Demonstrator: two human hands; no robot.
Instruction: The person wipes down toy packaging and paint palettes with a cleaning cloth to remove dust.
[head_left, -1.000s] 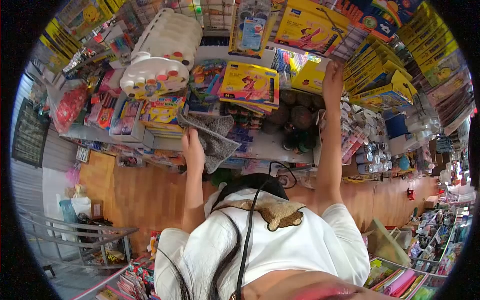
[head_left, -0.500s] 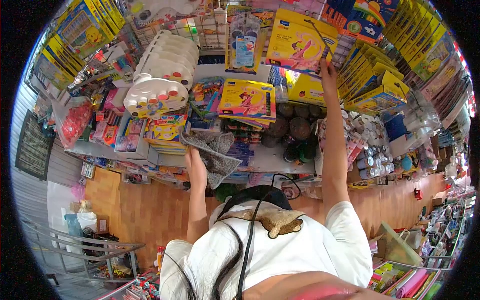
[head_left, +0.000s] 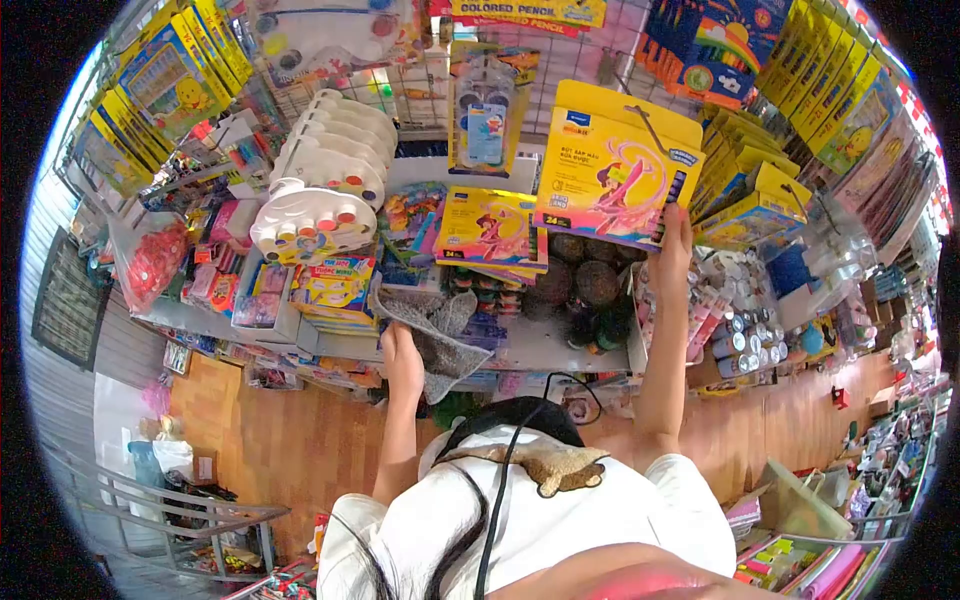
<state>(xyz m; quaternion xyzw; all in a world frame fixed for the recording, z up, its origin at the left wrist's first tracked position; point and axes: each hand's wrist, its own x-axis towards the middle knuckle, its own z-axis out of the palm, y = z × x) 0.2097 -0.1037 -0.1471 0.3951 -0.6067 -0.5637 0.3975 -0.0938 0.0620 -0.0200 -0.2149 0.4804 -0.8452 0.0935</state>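
A yellow and pink crayon box (head_left: 615,165), marked 24, is tilted in front of the wire rack, with my right hand (head_left: 672,240) gripping its lower right corner. My left hand (head_left: 402,358) is closed on a grey cloth (head_left: 440,335), which hangs over the shelf's front edge. Between my hands, a stack of similar yellow and pink boxes (head_left: 490,230) lies on the shelf. Beside my left hand are yellow boxes (head_left: 335,285) in a pile.
White paint palettes (head_left: 315,220) hang at the centre left. Yellow boxes (head_left: 750,215) hang at the right, above small jars (head_left: 745,335). Dark round containers (head_left: 598,283) sit mid-shelf. Behind my body are a metal railing (head_left: 180,520) at left and a goods stand at right.
My right hand has moved down and closer with the crayon box, which now appears larger. My left hand and the cloth have shifted slightly down and right.
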